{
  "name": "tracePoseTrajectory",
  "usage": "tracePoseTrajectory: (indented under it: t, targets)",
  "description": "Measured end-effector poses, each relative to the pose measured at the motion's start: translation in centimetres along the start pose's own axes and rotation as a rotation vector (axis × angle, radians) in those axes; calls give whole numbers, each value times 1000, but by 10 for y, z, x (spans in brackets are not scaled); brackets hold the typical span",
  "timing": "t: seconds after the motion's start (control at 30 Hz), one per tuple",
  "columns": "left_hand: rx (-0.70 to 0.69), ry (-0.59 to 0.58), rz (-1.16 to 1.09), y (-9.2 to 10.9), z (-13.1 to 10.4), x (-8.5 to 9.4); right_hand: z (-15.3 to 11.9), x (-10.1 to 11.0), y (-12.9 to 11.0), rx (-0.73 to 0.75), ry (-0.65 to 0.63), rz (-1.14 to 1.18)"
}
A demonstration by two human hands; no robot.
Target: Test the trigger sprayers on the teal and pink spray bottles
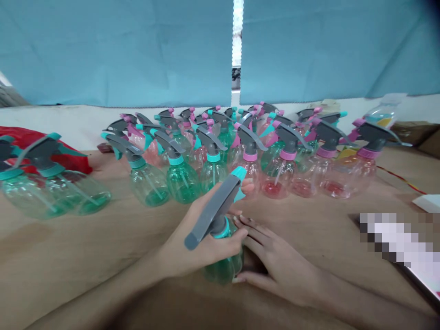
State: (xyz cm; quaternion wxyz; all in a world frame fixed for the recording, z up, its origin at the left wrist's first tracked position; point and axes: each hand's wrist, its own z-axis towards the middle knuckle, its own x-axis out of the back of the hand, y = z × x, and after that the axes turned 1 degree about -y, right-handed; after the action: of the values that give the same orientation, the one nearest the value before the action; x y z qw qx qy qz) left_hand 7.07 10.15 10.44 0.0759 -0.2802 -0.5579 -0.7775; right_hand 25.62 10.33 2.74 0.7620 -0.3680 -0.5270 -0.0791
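Note:
A green transparent spray bottle (220,270) with a grey head and a teal nozzle and collar stands close in front of me at the table's near side. My left hand (202,233) is wrapped round its neck and collar, below the grey lever. On the bottle's right side, my right hand (275,256) touches the body with its fingertips, thumb low and fingers higher up. The bottle leans slightly, and its far side is hidden by my left hand. Behind it, a row of similar bottles stands, green ones (184,183) to the left and pink ones (277,178) to the right.
Two more green bottles (79,192) are at the left, before a red bag (20,137). A partly pixelated flat object (405,252) lies at the right. Behind it are a white piece (428,201) and a red-yellow cord (400,179). Blue cloth (120,55) hangs behind the table.

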Motion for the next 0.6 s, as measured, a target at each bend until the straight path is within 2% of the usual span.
tracePoseTrajectory:
  t: [0.17,0.27,0.6]
  targets:
    - [-55,55,17,-2,-1,-1,0,1,-1,-7,-41,-21]
    - [-62,76,-18,-1,0,-3,0,0,0,3,-19,-4]
    - [-23,30,-44,14,1,5,0,-2,2,5,-25,-31]
